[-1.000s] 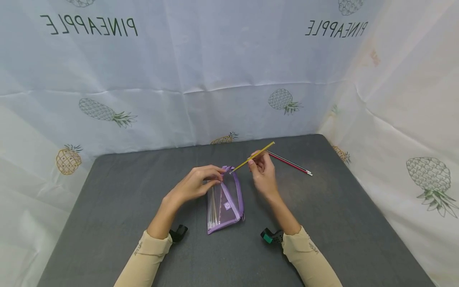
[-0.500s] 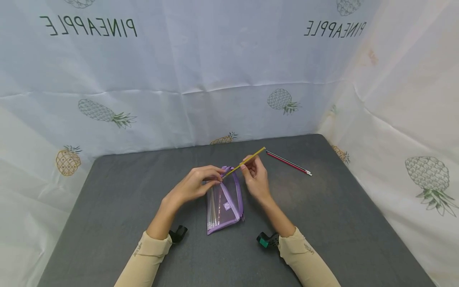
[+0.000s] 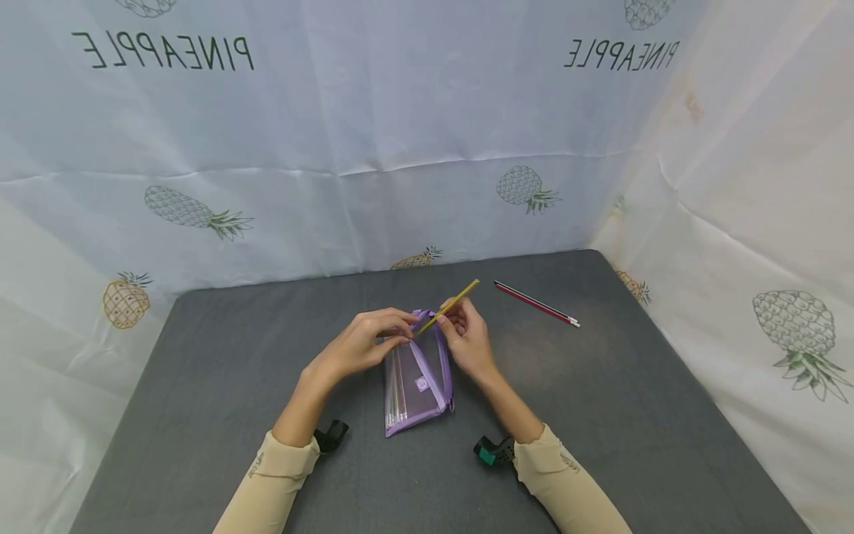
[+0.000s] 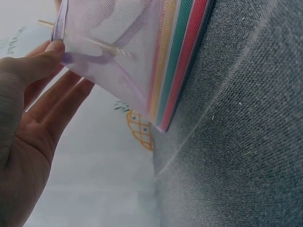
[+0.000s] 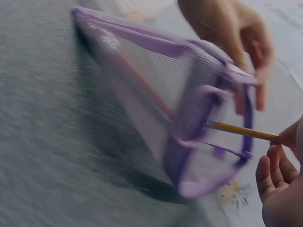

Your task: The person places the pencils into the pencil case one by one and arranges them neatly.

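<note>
A see-through mesh pencil case (image 3: 427, 397) with purple edging lies on the table, its mouth held open at the far end. My left hand (image 3: 363, 341) pinches the rim of that mouth between thumb and fingers. In my right hand (image 3: 469, 343) a yellow pencil (image 3: 459, 298) is pinched, slanting down to the left. The right wrist view shows the lower end of the yellow pencil (image 5: 246, 131) inside the purple-edged opening. Several pencils (image 4: 182, 61) in red, green and yellow lie along the bottom of the case.
A red pencil and a black pencil (image 3: 537, 302) lie side by side on the dark grey table (image 3: 600, 415), right of my right hand. A white cloth (image 3: 414, 111) printed with pineapples hangs behind the table and along its sides.
My right hand has moved left and slightly toward me, bringing the yellow pencil's lower end from outside the case into its mouth. My left hand stays on the rim.
</note>
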